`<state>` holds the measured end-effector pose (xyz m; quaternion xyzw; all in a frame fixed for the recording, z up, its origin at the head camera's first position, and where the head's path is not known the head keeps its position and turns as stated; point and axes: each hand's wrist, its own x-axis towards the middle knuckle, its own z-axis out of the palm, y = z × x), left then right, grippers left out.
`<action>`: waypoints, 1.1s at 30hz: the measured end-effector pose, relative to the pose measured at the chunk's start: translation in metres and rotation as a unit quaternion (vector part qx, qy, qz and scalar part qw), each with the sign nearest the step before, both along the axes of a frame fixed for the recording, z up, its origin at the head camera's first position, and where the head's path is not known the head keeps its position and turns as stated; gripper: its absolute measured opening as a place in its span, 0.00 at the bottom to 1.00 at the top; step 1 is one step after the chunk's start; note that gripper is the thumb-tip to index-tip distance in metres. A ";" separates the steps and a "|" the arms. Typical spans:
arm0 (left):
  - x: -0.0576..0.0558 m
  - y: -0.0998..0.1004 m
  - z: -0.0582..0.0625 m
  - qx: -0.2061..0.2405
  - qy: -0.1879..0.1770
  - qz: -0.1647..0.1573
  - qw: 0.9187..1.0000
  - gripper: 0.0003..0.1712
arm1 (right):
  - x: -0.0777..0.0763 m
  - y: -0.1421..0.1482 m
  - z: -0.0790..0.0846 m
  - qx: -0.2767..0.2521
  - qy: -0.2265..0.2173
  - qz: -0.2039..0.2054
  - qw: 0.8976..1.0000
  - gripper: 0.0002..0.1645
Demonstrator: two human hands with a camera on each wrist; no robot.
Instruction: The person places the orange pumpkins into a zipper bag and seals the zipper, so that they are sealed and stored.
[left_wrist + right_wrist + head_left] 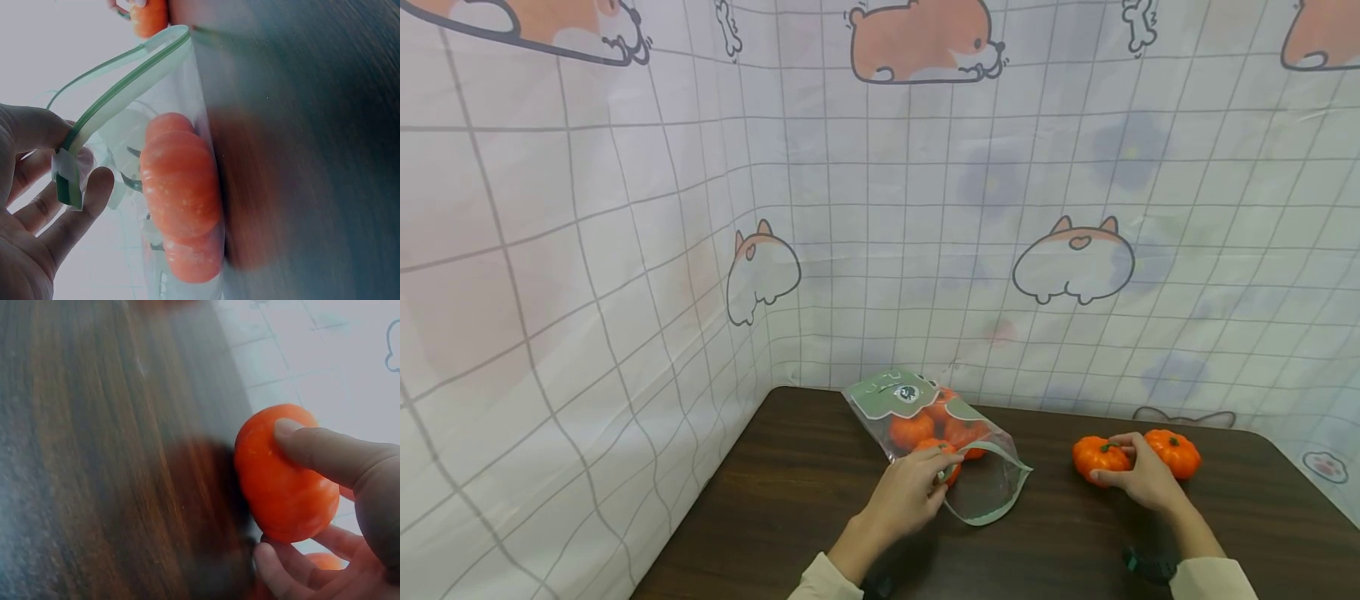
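Left hand: at lower centre of the head view, the left hand [910, 493] pinches the near-left part of the bag's rim, thumb on one side and fingertips on the other; the left wrist view shows one finger standing apart from the strip.
Bag: the clear bag [886, 397], printed with green shapes and an eye, lies slantwise at centre, far end up at the table's back edge, wide mouth toward the lower right.
Bag's rim: the pale green rim [1024, 487] stands in an open loop, its pointed corner toward the right.
Inside the bag: several orange pumpkins [912, 430] lie bunched, one close to the left hand's fingers.
Right hand: at lower right, the right hand [1144, 477] is spread only as wide as its pumpkin, thumb and fingers round it.
Gripped pumpkin: the gripped pumpkin [1092, 460] sits right of the bag; whether it touches the wood cannot be told.
Second pumpkin: the second pumpkin [1180, 455] is just beyond the right hand, near the back edge.
Room between: a strip of dark tabletop [1047, 450] separates rim corner and gripped pumpkin; more wood stretches left of the bag to the slanting left edge.
Backdrop: patterned cloth [910, 183] rises right behind the back edge and along the left side.
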<state>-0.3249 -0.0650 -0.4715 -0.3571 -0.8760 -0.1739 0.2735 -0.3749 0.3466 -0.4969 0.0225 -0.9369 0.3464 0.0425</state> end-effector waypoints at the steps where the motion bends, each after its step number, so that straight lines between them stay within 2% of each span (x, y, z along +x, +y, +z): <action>1: 0.000 0.000 0.000 0.000 -0.001 0.000 1.000 0.28 | 0.001 -0.001 0.000 0.000 0.000 0.000 1.000 0.52; 13: 0.000 0.002 -0.001 0.001 -0.006 0.001 1.000 0.27 | 0.014 -0.008 0.004 -0.041 0.008 0.012 0.999 0.54; 21: 0.000 0.002 0.000 0.009 -0.008 -0.004 1.000 0.26 | 0.021 -0.014 0.013 -0.067 0.013 0.034 0.997 0.51; 33: -0.001 0.002 -0.002 0.004 -0.002 -0.001 1.000 0.27 | 0.034 -0.032 0.031 -0.080 0.033 0.052 0.995 0.47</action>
